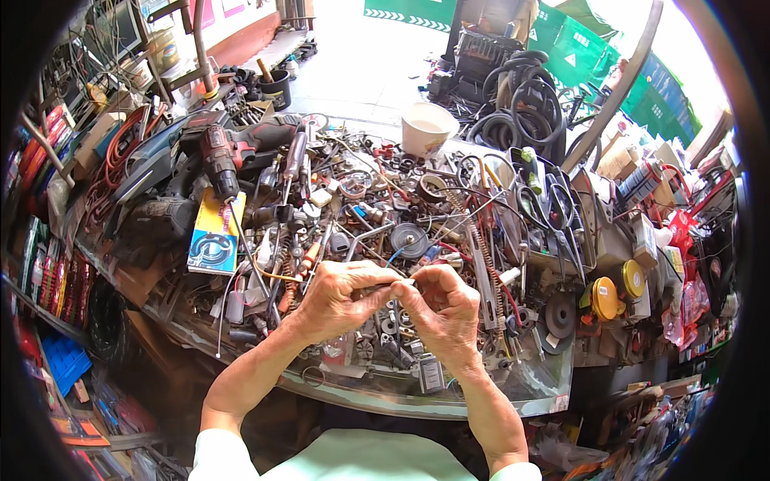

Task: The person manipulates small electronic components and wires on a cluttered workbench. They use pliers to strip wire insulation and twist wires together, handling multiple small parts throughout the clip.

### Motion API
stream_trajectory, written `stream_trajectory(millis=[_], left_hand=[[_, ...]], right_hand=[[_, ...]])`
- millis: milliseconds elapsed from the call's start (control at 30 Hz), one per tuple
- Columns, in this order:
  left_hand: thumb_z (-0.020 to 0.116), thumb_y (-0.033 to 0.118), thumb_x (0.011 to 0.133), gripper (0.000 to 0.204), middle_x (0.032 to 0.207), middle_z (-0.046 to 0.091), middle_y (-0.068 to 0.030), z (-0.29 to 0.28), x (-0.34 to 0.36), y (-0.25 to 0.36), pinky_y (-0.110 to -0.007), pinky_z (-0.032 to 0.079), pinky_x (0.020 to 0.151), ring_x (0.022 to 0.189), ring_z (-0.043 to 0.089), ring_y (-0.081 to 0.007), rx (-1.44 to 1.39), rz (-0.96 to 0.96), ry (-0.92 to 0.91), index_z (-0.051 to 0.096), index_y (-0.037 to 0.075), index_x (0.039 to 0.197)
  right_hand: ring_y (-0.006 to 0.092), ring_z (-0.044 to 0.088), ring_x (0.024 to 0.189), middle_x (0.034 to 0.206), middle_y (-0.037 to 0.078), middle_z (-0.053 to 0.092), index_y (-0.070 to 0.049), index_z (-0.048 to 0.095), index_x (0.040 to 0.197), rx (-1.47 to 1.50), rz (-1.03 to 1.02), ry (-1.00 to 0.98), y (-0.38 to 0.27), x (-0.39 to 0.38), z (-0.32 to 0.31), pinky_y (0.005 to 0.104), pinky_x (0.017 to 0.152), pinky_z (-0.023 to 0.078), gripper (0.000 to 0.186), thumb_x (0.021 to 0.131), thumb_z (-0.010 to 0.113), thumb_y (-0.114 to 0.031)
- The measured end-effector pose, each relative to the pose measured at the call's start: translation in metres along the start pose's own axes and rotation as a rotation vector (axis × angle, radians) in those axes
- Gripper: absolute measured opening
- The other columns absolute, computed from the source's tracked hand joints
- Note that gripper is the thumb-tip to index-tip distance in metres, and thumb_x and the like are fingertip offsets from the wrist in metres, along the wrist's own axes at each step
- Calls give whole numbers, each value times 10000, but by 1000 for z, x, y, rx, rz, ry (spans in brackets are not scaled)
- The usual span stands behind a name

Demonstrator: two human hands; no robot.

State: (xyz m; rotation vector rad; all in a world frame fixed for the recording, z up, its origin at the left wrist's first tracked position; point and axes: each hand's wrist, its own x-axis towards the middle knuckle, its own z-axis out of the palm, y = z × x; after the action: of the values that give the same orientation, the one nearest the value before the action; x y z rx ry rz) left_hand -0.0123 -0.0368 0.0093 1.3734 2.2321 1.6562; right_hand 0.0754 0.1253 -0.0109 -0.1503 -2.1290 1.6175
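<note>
- The small, pale, narrow piece (408, 281), its material too small to make out, sits at the meeting point of both hands, in front of the person's middle and above the cluttered, glass-edged counter (513, 405).
- The bare left hand (341, 301) comes at it from the left, back of the hand up; its grip is pressed together, thumb against forefinger, seemingly on the piece's left end.
- The bare right hand (441, 305) comes from the right, its thumb and forefinger curved into a loop; the tips look pinched on the same piece, though the fingers cover much of it.
- The long axis appears to run roughly left to right, from one grip to the other; so little shows that its exact tilt cannot be told.
- Neither hand is clearly nearer: the fingertips of both are at the piece and almost touching each other.
- Just beyond the fingertips lies a grey, round, wheel-like disc (409, 240), with a bent, silver metal rod (369, 235) to its left.
- Nearer the person, below the right hand, lies a grey, rectangular block with a pale face (431, 375), close to the counter's near edge and apart from the fingers.
</note>
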Motion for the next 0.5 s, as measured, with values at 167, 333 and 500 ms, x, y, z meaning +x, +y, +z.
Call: stream_trajectory(millis=[167,333,500], left_hand=[[742,30,864,165,873,720,-84,2,-2,-4,-273,530,659,734,661,-147,-212,-139,-15,735,22,1029],[759,34,845,185,878,722,-93,6,-3,-11,-273,538,653,728,676,-161,-101,24,35,736,26,1029],[779,54,821,223,888,729,-107,9,-5,-15,-297,558,636,731,711,-206,-47,38,42,737,34,1039]], right_hand=[[18,543,565,650,2,634,-2,649,915,123,111,-12,-5,3,-2,195,498,428,264,887,785,-227],[44,553,555,633,21,631,0,623,863,-27,24,-32,-4,3,-4,217,498,441,296,890,783,-248],[68,534,519,586,45,606,-7,605,790,-137,-21,-10,-2,2,-4,251,477,433,340,893,777,-283]])
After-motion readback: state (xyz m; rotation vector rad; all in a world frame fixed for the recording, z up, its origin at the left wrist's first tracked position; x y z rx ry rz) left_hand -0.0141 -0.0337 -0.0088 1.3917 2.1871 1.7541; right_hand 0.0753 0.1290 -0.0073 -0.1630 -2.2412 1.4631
